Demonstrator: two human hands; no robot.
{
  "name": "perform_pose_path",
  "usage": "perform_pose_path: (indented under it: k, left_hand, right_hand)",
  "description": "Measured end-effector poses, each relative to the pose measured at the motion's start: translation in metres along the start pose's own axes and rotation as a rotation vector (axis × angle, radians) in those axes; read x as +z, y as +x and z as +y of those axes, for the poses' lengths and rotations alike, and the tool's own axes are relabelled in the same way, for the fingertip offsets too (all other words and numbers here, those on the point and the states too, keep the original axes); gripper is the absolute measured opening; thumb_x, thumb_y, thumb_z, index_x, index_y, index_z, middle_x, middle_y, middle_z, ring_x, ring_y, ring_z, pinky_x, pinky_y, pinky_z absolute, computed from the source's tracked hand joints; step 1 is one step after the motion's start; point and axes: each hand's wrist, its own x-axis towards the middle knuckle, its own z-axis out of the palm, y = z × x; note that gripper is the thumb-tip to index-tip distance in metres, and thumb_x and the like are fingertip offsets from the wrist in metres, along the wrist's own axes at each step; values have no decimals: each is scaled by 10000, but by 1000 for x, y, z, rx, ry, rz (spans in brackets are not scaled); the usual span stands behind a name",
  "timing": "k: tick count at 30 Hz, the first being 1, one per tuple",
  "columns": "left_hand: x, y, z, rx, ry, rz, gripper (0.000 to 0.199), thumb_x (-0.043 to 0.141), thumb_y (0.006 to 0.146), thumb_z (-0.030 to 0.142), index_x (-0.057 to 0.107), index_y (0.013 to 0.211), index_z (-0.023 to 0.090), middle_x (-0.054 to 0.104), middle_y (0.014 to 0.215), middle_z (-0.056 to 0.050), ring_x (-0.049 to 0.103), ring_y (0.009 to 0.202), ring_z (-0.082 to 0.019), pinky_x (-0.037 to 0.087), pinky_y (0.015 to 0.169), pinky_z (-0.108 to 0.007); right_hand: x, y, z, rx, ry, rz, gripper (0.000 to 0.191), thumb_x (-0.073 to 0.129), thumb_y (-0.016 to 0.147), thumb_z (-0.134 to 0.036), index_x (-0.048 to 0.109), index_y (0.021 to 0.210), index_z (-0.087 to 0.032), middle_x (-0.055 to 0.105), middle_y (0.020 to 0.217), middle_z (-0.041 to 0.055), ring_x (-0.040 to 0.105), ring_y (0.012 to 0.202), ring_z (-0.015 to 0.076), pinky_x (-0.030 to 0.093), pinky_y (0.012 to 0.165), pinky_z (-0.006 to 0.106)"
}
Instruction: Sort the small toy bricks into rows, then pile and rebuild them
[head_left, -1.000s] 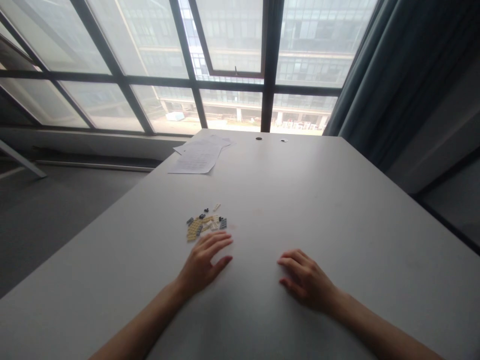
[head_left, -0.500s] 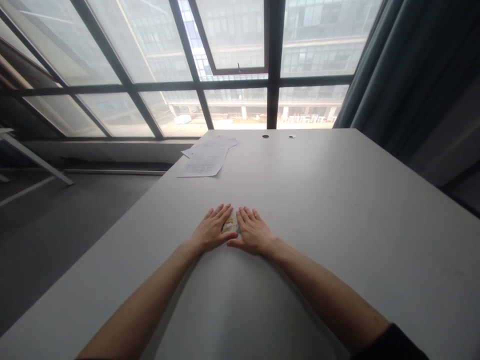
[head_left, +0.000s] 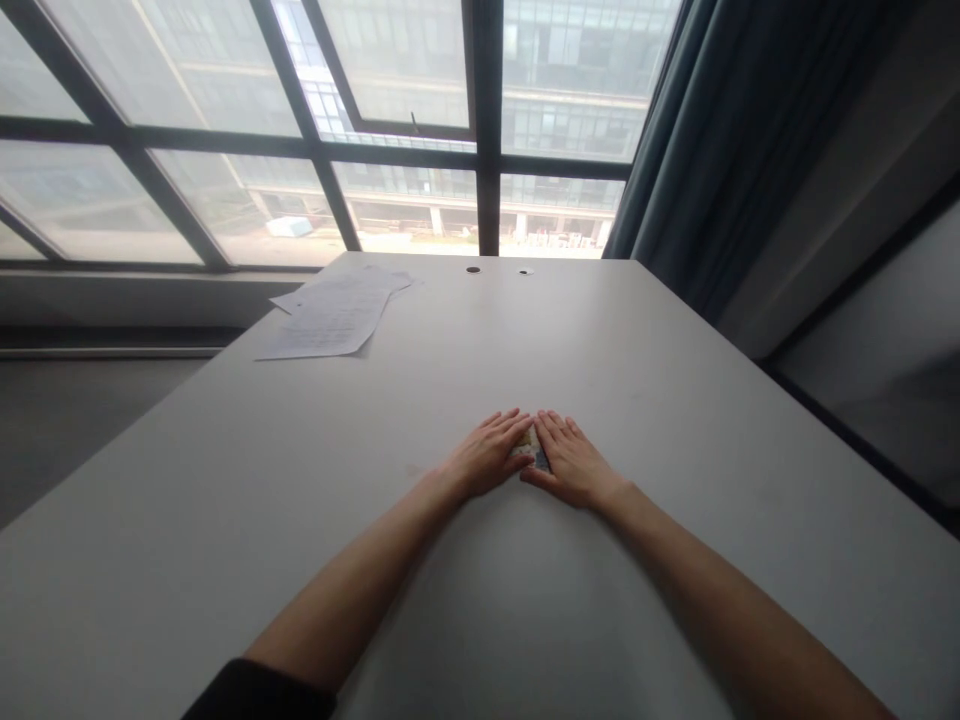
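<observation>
My left hand [head_left: 491, 452] lies flat with its fingers stretched out on the white table [head_left: 480, 350]. Beside it, my right hand [head_left: 574, 462] rests palm down in the same way. The two hands nearly meet at fingertips and thumbs. In the gap between them shows part of a small flat piece [head_left: 534, 452] with a patterned surface in yellow, pale and dark grey-blue. Both hands cover much of it, so I cannot tell exactly what it is.
Several printed paper sheets [head_left: 330, 315] overlap at the table's far left edge. Two round holes [head_left: 473, 270] are set near the far edge. Large framed windows [head_left: 405, 210] stand beyond, with a dark blue curtain [head_left: 675, 130] on the right.
The camera view has turned to the right, so the papers and windows sit further left. Both hands appear further right in view, closer together, with less of the patterned piece's left side showing.
</observation>
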Motion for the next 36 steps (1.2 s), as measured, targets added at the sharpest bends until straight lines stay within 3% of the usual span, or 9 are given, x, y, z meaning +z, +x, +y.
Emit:
perform_pose_path:
  k: [2,5,7,11,15,19,23,30,36]
  left_hand:
    - [-1,1,0,-38,-36,135,491,465,918,398,434,1344,156,477,1400,-110,351,1356,-223,292,1129,-406]
    - [-6,-17,-9,-195,-34,295,465,428,932,417,468,1306,145,497,1370,-127,390,1327,-231,334,1104,-420]
    - [-10,-37,-15,-256,19,252,493,400,935,458,469,1310,145,474,1392,-133,378,1334,-252,330,1100,-453]
    - [-17,-72,-16,-212,159,30,589,394,921,521,362,1413,199,349,1489,-101,244,1400,-290,232,1130,-512]
    - [-17,-84,-4,-175,199,-66,593,371,922,538,315,1440,254,302,1517,-51,188,1417,-294,188,1138,-520]
    - [-16,-84,2,-230,210,19,588,403,919,498,321,1438,234,315,1510,-74,244,1398,-290,219,1129,-498]
    - [-16,-85,3,-269,199,149,524,434,913,444,414,1383,214,413,1450,-95,328,1352,-289,275,1105,-489]
    - [-19,-85,7,-193,190,112,365,409,931,362,567,1234,235,554,1324,-63,412,1291,-267,317,1073,-479]
    - [-18,-85,6,-207,225,92,456,403,924,469,503,1312,250,413,1451,-79,309,1358,-304,244,1107,-518]
  right_hand:
    - [0,-4,4,27,-6,26,915,337,862,-683,200,1466,-9,210,1528,202,154,1423,307,124,1153,465]
    - [1,-2,5,14,4,43,939,335,852,-699,179,1469,-9,201,1532,201,160,1421,304,129,1152,456]
    - [2,4,4,-20,20,43,964,332,836,-724,176,1471,-17,207,1530,201,162,1421,302,129,1151,453]
    - [3,24,-1,-69,43,35,989,347,812,-749,202,1465,-22,224,1524,205,160,1422,299,130,1149,448]
    - [4,42,-8,-78,61,26,905,359,848,-692,250,1452,-26,247,1519,197,172,1420,291,125,1152,443]
    - [5,41,-10,-83,145,101,785,379,893,-587,241,1456,-58,304,1499,184,232,1402,262,184,1142,427]
    - [9,18,-15,43,203,204,769,417,889,-534,220,1461,-60,310,1493,186,250,1393,272,227,1130,438]
    - [16,1,-28,157,77,125,730,370,908,-507,271,1446,-23,250,1517,193,189,1416,298,160,1143,464]
    - [12,2,-30,114,114,166,682,413,897,-476,294,1446,-89,302,1509,143,223,1404,282,161,1141,462]
